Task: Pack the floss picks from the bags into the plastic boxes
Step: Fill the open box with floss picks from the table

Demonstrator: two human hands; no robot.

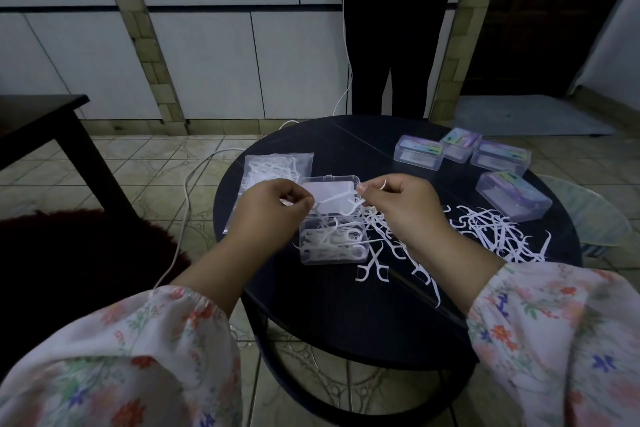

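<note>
- Dim tiled room, round dark worktop (346, 305) at its middle.
- Left hand (273, 208) and right hand (401, 204) meet over the open plastic box (332, 243); the fingers (363, 188) of each are curled, pinching the two ends of a held floss pick (337, 199) (perhaps more than one, I cannot tell) above the box.
- That box is already partly filled with picks, its lid standing open behind.
- Loose floss picks (498, 232) lie scattered right of the box; a bag (273, 166) with picks in it lies just beyond the left hand.
- Four closed boxes (460, 149) sit at the far right.
- Step in hand, I judge: laying picks into the box. Next calls for lowering them flat, aligned with those inside, then gathering more from the scatter.
</note>
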